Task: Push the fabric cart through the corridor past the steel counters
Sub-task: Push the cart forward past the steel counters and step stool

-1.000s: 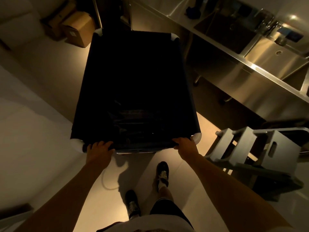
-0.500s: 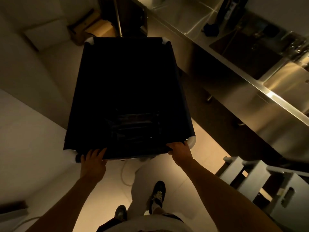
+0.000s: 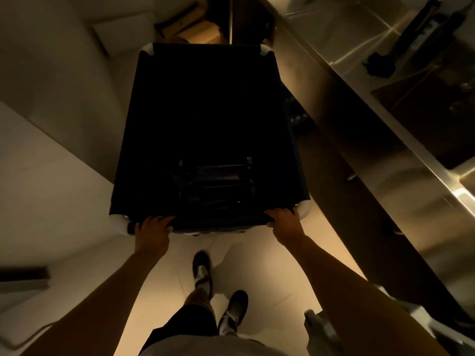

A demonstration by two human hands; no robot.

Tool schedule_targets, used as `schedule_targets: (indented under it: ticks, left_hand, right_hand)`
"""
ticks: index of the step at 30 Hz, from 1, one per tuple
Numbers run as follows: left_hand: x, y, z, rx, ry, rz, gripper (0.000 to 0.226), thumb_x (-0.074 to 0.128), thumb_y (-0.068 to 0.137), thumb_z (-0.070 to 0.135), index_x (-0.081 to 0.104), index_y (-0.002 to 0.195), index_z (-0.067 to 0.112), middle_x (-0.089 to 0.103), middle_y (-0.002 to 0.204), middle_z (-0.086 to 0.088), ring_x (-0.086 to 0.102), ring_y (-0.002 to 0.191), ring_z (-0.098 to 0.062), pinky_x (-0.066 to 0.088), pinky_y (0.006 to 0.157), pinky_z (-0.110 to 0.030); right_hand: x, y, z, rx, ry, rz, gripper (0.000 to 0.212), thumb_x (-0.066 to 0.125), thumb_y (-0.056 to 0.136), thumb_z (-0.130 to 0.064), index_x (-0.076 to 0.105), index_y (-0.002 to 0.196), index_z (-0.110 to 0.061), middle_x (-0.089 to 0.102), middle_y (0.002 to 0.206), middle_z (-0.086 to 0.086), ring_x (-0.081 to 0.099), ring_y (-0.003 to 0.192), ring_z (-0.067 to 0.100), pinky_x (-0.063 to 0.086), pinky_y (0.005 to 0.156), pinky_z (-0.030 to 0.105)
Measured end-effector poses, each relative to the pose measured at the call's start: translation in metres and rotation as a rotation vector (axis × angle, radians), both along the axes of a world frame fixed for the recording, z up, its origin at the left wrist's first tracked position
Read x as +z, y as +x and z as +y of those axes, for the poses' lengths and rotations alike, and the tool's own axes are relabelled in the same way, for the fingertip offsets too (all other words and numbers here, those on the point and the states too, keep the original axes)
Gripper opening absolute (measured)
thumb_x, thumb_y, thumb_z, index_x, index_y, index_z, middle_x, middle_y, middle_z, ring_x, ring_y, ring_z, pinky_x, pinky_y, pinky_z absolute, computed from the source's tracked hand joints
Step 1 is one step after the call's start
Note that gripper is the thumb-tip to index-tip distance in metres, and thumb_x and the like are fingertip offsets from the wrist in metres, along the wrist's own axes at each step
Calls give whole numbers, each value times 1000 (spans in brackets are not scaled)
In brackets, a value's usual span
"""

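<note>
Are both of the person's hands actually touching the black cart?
Touching. The head view shows the left hand and right hand each curled over the near rim of the fabric cart.

Dim warm light; glare on steel counter (image 3: 460,194); edges warped, blurred

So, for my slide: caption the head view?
Both hands grip the black cart beside a steel counter.

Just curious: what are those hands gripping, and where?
Both hands, left and right, grip the black fabric cart by its near top rim, beside the white corners.
</note>
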State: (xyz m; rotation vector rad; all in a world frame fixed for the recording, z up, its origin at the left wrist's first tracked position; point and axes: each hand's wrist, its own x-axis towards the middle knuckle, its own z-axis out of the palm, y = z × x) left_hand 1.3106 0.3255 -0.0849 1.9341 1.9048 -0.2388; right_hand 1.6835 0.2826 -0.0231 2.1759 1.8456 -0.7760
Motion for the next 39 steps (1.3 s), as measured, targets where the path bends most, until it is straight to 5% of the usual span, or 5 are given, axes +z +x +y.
schedule_targets:
  ticks: [11,20,39]
  left_hand:
    - [2,7,82,20,-60,-35,38,50,97,41,57,135,41,64,135,-3,54,128,-30,35,114,-49]
    - [4,20,154,64,-86,-99,39,47,99,45,55,137,40,62,139,-1,53,130,-26,32,115,-47]
    - [8,16,304,161,-188,-236,42,53,98,44,56,139,34,55,147,-3,48,137,-26,32,118,-46]
  right_hand:
    - [4,17,103,6,-14,25,44,55,104,-21,50,148,-25,53,150,2,40,147,23,13,130,42]
    - [9,25,205,40,-23,19,43,53,102,-9,57,143,-20,51,152,5,37,149,24,17,128,40]
    - [11,20,377,87,-35,-8,50,53,104,-13,44,153,-23,45,157,3,35,151,23,20,127,42]
